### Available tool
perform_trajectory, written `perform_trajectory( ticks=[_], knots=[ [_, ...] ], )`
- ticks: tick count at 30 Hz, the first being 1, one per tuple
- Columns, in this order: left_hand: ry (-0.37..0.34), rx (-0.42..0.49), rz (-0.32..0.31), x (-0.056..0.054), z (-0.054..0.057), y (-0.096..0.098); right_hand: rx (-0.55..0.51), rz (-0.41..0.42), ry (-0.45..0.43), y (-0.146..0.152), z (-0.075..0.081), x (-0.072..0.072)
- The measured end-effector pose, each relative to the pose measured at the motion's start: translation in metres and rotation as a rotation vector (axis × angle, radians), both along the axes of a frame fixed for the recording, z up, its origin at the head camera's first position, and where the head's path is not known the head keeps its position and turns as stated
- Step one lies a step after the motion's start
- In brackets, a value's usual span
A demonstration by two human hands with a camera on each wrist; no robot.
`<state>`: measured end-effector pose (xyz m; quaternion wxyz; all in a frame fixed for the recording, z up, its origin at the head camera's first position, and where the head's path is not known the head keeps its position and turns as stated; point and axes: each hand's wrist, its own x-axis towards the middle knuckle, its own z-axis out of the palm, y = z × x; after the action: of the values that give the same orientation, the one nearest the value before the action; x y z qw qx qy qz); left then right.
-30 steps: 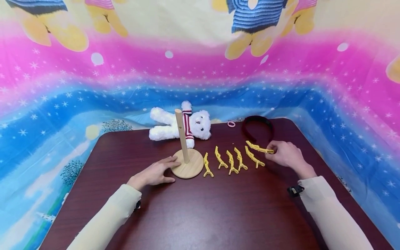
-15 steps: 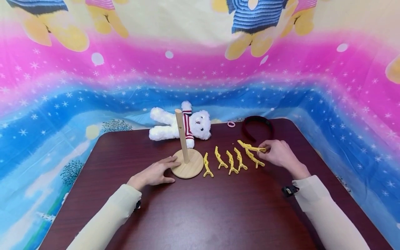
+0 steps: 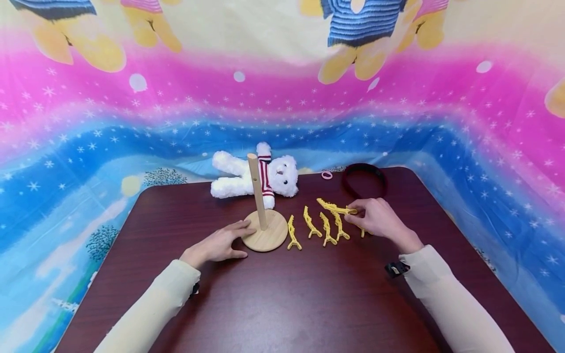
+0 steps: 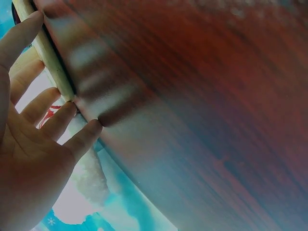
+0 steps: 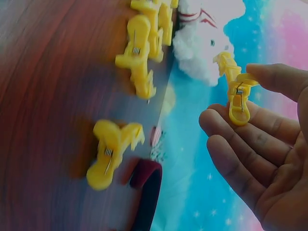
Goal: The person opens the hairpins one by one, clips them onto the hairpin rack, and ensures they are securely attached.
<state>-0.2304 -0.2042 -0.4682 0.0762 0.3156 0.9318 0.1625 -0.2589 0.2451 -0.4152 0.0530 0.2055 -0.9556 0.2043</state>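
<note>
My right hand (image 3: pixel 355 213) pinches a yellow hair clip (image 3: pixel 333 207) by its tail and holds it just above the table, over a row of several yellow clips (image 3: pixel 311 223). In the right wrist view the held clip (image 5: pixel 236 91) sits between thumb and fingers, with loose clips (image 5: pixel 113 149) lying below. One clip in the row is mostly hidden under this hand. My left hand (image 3: pixel 229 240) lies flat on the table, fingers straight, its fingertips (image 4: pixel 67 110) touching the round base of a wooden peg stand (image 3: pixel 265 230).
A white teddy bear (image 3: pixel 265 176) lies behind the stand. A dark red headband (image 3: pixel 364 171) and a small pink ring (image 3: pixel 326 175) sit at the table's far side. The dark wooden table (image 3: pixel 287 304) is ringed by a colourful cloth backdrop.
My right hand has carried the pinched clip leftward from the right end of the row to above its middle. The left hand and the stand have not moved.
</note>
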Motion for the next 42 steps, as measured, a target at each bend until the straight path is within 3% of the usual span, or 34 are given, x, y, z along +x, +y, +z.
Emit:
perform_trajectory(
  ticks=[7,26,42],
  knots=[
    [-0.007,0.006,0.001,0.001,0.001,0.0,0.004,0.058,0.042,-0.021,0.001,0.002],
    [-0.014,0.013,-0.012,0.0,-0.001,0.003,-0.043,0.173,-0.018,-0.067,0.0,0.008],
    [-0.017,0.021,-0.015,0.0,-0.001,0.001,0.029,0.235,0.004,-0.098,-0.001,0.008]
  ],
)
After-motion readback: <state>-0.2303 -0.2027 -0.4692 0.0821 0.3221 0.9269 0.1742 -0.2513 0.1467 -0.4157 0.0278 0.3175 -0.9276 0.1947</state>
